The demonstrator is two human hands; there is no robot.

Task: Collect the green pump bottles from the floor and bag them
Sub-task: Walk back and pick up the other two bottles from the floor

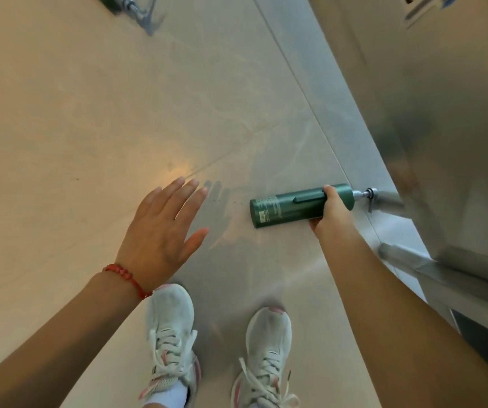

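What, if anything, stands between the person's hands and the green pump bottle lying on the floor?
Nothing visible. The right hand already grips the green pump bottle near its pump end. The left hand hovers open to the bottle's left, with only bare floor between them.

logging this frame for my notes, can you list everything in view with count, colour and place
green cylindrical pump bottle: one, dark green with a silver pump, lying on its side at centre right, gripped near its pump end
second pump bottle: one, mostly cut off, top left edge
glossy tiled floor: one, beige-grey, under everything
metal cabinet on legs: one, silver-grey, right side
white lace-up sneakers: two, white with pink, bottom centre
red beaded bracelet: one, left wrist
hands: left hand open, empty; right hand closed on the bottle
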